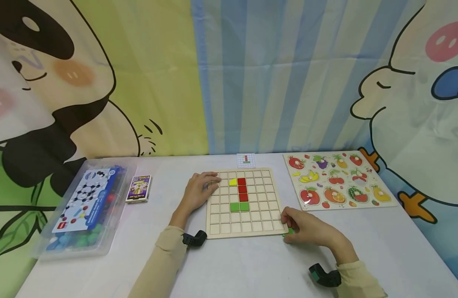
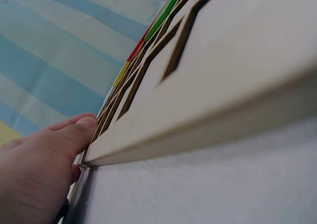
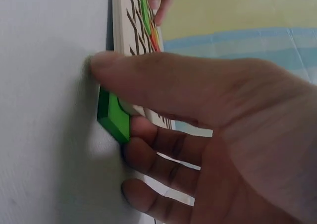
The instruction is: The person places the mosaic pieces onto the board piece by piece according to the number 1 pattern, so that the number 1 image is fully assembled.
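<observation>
A wooden grid board lies flat on the table. One yellow tile, a column of red tiles and two green tiles sit in its cells. My left hand rests on the board's upper left edge, fingertips and thumb touching its rim. At the lower right corner, my right hand pinches a loose green square tile between thumb and fingers, beside the board's edge; the hand partly hides it in the head view. Behind the board lies a small pattern card.
A fruit puzzle board lies to the right. On the left are a clear plastic case of coloured parts and a small purple card box. A printed curtain hangs behind the white table.
</observation>
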Available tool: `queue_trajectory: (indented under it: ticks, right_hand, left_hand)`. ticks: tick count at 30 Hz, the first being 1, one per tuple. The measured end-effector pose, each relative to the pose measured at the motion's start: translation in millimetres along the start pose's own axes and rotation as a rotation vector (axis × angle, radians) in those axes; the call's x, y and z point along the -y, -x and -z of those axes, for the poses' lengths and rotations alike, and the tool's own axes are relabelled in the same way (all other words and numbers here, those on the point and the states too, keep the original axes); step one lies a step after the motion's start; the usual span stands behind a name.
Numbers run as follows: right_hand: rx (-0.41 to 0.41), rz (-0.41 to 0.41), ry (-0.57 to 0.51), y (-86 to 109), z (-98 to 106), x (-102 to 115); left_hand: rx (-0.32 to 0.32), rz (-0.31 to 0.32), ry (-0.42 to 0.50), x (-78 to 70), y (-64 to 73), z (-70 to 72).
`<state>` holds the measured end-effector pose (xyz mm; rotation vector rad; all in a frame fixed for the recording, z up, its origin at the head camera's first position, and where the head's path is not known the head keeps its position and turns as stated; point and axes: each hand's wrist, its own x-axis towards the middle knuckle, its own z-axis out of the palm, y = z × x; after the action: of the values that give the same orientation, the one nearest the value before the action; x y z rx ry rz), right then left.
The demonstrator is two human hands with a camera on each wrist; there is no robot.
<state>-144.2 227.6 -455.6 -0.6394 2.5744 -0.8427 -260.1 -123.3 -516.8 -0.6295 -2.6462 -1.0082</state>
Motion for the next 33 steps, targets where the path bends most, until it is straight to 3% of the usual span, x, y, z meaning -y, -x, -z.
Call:
queue_trajectory:
  ticks: [12, 22, 33]
  right_hand:
    - [0.016, -0.066, 0.110, 3.4, 0.3, 9.5]
    - [0.150, -0.014, -0.037, 14.7, 9.3, 2.1]
    - [0.077, 0.054, -0.046, 7.1, 7.6, 4.7]
  left_hand:
    - [-0.019, -0.007, -0.009, 0.4, -0.5, -1.5]
    - [-0.015, -0.003, -0.013, 0.9, 1.5, -1.7]
    - [-0.013, 0.002, -0.006, 0.9, 0.6, -1.5]
